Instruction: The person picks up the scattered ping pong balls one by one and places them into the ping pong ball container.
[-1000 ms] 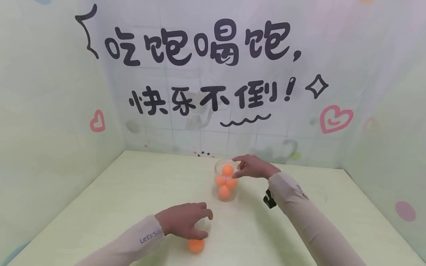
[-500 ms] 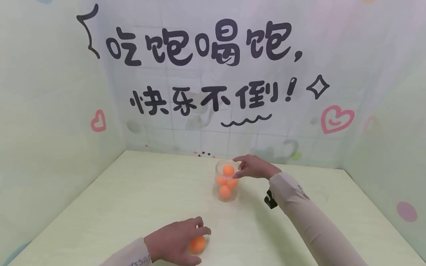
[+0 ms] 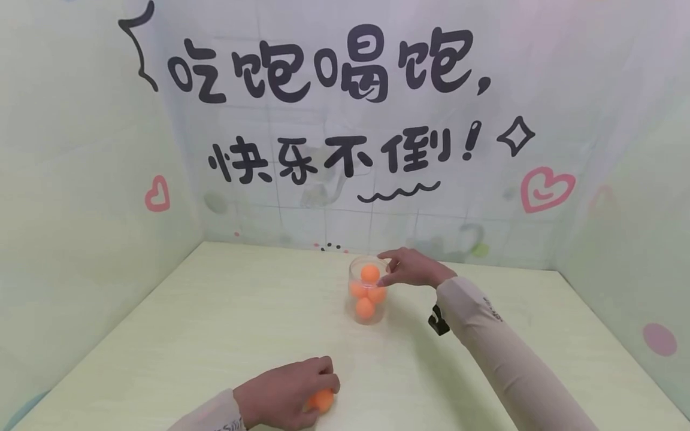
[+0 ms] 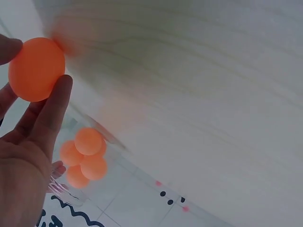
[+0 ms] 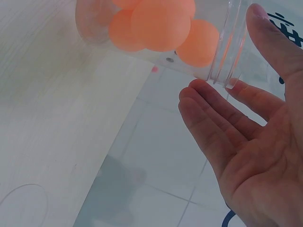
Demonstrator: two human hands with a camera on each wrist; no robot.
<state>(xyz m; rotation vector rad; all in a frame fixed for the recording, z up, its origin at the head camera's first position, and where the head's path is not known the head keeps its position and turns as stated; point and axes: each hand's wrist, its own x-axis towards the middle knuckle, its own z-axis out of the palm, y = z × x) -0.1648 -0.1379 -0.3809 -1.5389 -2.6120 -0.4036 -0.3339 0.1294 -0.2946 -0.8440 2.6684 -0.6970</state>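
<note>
In the head view, my left hand (image 3: 283,392) is low at the front of the table. It pinches an orange ping-pong ball (image 4: 37,70) between thumb and fingers, as the left wrist view shows. Farther back stands a clear jar (image 3: 352,275), upright, with several orange ping-pong balls (image 3: 365,308) inside. My right hand (image 3: 414,268) holds the jar's mouth from the right, its thumb and index finger at the rim (image 5: 227,45). The other fingers lie loosely beside the jar in the right wrist view.
The pale table (image 3: 242,299) is enclosed by light printed walls (image 3: 302,227) at the back and both sides. Large black lettering (image 3: 345,158) covers the back wall. A small black object (image 3: 439,321) shows beneath the right sleeve.
My left hand has come down and toward me, and its fingers have closed around the front ball. The right hand and the jar keep their place.
</note>
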